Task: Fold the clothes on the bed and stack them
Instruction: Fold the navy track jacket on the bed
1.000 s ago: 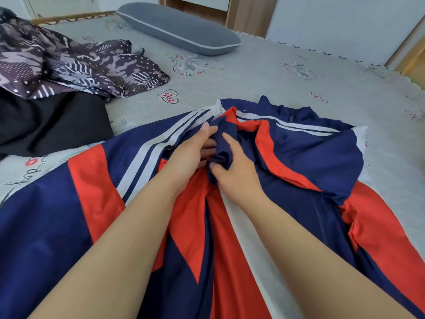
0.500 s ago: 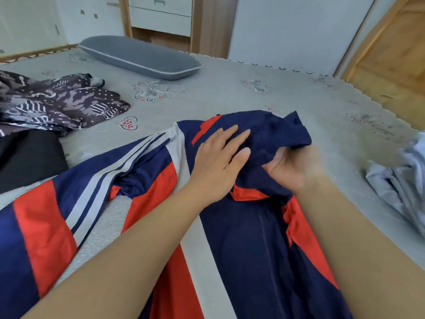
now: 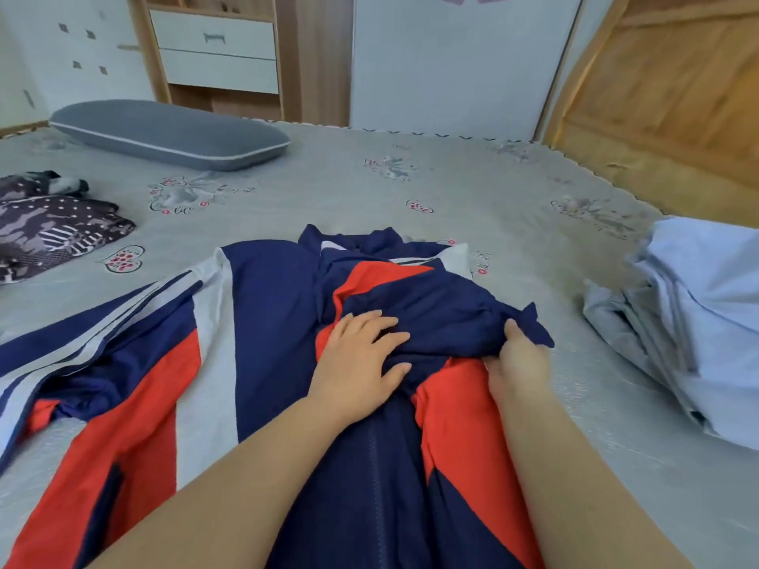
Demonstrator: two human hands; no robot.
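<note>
A navy, red and white track jacket lies spread across the grey bed, one sleeve stretched out to the left. My left hand presses flat on the navy cloth at the jacket's chest, fingers spread. Just to its right, my right hand grips a bunched navy sleeve end, with the thumb on top of the cloth. A folded light-blue garment sits at the bed's right edge. A dark patterned garment lies at the left.
A grey pillow lies at the back left of the bed. Behind the bed stand a wooden drawer unit and a white wall; a wooden door is at the right.
The right hand has drawn the navy sleeve end rightward and down across the jacket. The left hand has flattened onto the chest. The view has shifted right, bringing more of the light-blue garment into sight.
</note>
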